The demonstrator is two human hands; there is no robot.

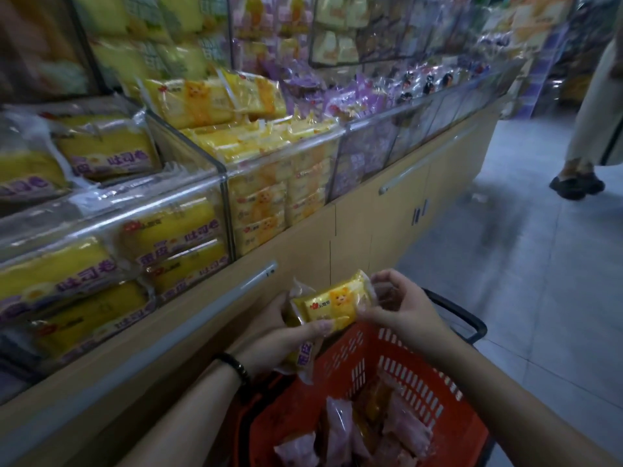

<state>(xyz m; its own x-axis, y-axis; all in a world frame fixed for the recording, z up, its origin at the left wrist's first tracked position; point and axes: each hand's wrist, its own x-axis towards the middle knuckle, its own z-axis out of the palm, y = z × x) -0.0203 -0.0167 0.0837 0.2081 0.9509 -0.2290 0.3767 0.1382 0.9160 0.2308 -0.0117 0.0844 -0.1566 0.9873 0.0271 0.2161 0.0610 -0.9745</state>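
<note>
Shop aisle beside snack bins [236,183]; above my red basket [438,372], yellow packet [332,303] gripped by my left hand [279,335], pinched by my right hand [401,305].

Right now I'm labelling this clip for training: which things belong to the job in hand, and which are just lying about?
Job in hand: yellow packet, left hand and right hand holding it, second packet in the left hand, red basket below.
Lying about: shelf packets, clear bins, wooden cabinet, passer-by's shoe.

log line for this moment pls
left hand grips yellow snack pack | right hand pinches its right end | red basket below hands | pink packs inside
</note>
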